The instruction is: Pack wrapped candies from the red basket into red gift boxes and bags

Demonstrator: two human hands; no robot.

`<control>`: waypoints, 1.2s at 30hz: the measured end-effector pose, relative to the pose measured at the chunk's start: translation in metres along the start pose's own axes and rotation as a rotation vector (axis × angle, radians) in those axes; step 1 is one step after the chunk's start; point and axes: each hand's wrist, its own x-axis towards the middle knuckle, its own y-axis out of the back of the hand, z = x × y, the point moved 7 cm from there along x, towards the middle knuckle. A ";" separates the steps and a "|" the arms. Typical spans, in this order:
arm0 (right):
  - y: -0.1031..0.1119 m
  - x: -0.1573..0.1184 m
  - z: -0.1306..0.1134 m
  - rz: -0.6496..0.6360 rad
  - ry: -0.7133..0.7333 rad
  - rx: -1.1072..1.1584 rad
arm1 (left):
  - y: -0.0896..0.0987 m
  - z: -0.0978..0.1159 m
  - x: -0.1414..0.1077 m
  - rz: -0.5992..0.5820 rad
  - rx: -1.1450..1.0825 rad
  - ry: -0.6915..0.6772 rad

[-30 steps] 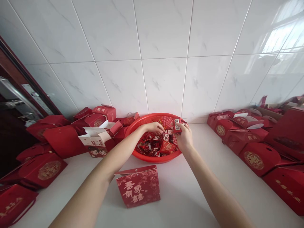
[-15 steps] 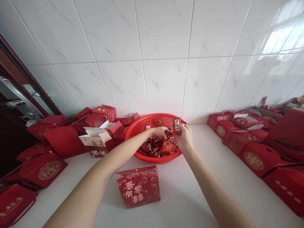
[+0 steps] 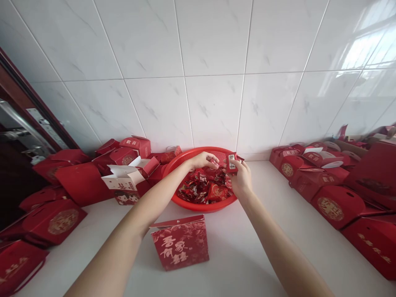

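while right hand (image 3: pixel 242 178) grips red box (image 3: pixel 232 164), left hand (image 3: pixel 204 160) above candies (image 3: pixel 202 186), its grasp unclear

the left forearm (image 3: pixel 133 222) and right forearm (image 3: pixel 275 235) slant inward to a loosely curled left hand (image 3: pixel 206 160) and nearby gripping right hand (image 3: pixel 242 180).

This looks like a room in a home: large glossy marbled tiles (image 3: pixel 213 107) cover the wall, a dark wooden door (image 3: pixel 18 156) with a metal handle (image 3: pixel 15 134) stands at the left, and window light reflects at the right.
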 end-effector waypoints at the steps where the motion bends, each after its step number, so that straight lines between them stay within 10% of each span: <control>1: 0.000 -0.001 -0.001 -0.001 -0.001 0.004 | 0.001 -0.001 -0.006 0.020 -0.004 -0.004; 20: -0.002 -0.001 0.001 0.002 -0.022 0.048 | -0.005 0.000 -0.158 0.203 0.215 0.048; 36: -0.002 -0.001 0.000 -0.004 -0.017 0.044 | -0.014 0.030 -0.137 0.156 0.303 0.182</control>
